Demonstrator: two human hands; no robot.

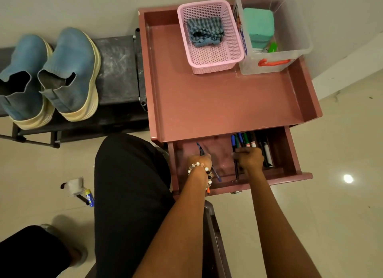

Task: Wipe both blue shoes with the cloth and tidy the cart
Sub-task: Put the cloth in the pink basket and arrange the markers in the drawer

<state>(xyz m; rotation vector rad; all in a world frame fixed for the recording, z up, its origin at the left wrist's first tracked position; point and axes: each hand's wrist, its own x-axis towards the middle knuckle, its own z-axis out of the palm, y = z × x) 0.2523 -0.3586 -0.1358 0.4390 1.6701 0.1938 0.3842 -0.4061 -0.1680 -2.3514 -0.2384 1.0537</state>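
Inside the open drawer [290, 153] of the cart [207, 103], the left hand [200, 161] pinches a blue pen [202, 151] while the right hand [249, 158] grips a bundle of markers [246, 139]. Beyond both hands the cloth [205, 32] lies in the pink basket [217, 58]; far left of the left hand, both blue shoes [68, 70] stand on the black rack [118, 66].

Knit cloth [205, 31]; perforated plastic basket [215, 58]; glossy floor tiles [342, 205].

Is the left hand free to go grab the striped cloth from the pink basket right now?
Probably not yet: the left hand holds a pen in the drawer. The cloth lies uncovered in the open basket.
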